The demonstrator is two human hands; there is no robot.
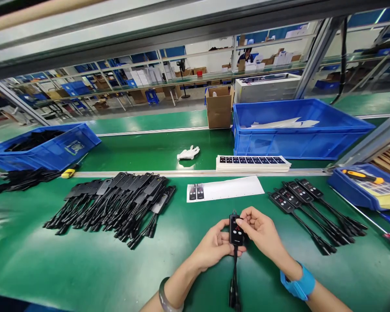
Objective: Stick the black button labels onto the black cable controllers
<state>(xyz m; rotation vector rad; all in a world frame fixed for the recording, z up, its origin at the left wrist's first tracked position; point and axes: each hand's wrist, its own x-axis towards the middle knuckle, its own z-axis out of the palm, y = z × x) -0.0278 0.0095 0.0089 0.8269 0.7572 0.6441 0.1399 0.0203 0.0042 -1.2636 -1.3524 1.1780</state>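
Observation:
A black controller box (236, 232) with short cables hanging toward me is in the middle, its labelled face up with white buttons and red marks. My left hand (212, 246) is closed around its left side and lower end. My right hand (260, 229) has its thumb on the upper face and its curled fingers at the right edge. Just beyond, a white label sheet (229, 190) carries two dark labels at its left end. To the left lies a heap of black boxes with cables (117, 199). Several labelled controllers (299, 195) lie side by side on the right.
A stack of label sheets (253, 167) and a white glove (188, 153) lie farther back. Blue bins stand at the back right (292, 143) and left (58, 151), with a cardboard box (219, 110) between. A blue tray (347, 190) holds a yellow-handled knife (362, 176).

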